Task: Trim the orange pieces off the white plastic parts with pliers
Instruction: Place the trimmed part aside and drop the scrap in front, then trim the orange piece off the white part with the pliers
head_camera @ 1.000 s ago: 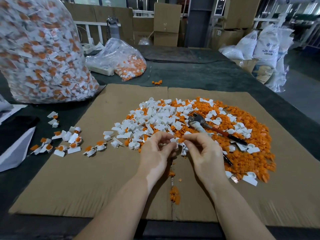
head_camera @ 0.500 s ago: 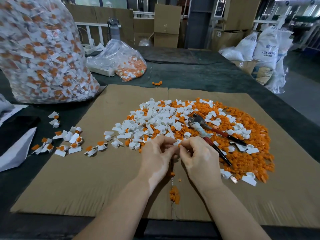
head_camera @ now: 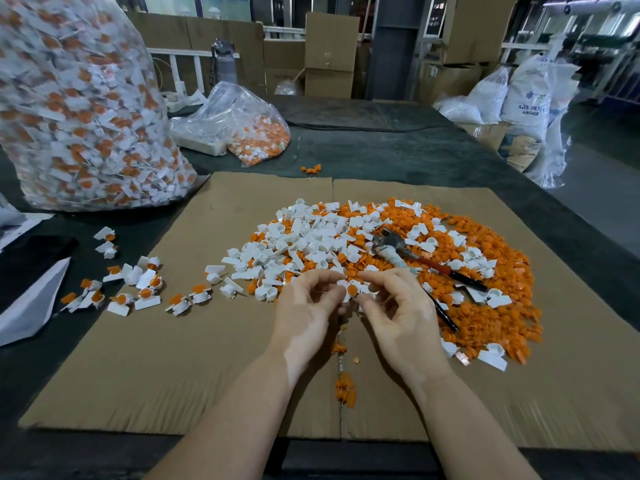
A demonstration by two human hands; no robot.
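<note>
Head view shows us both hands meeting at the centre of the frame over a sheet of brown cardboard (head_camera: 145, 358). Our left hand (head_camera: 304, 317) and right hand (head_camera: 403, 317) each pinch, with curled fingertips, one small white plastic part (head_camera: 350, 290) between them; it carries a round orange piece on its face, and its exact shape is hard to make out behind the fingers.

Just above the hands lies the heap of loose parts (head_camera: 311, 244), white pieces massed on its left side and orange offcuts (head_camera: 491, 306) spread across its right. The pliers (head_camera: 398, 252) rest on that heap at centre right, head toward the upper left, untouched by either hand.

At lower left of the heap, a scatter of untrimmed parts (head_camera: 138, 289) sits on the cardboard edge, white with orange inserts. A big clear bag (head_camera: 79, 109) of the same fills the upper left.
</note>
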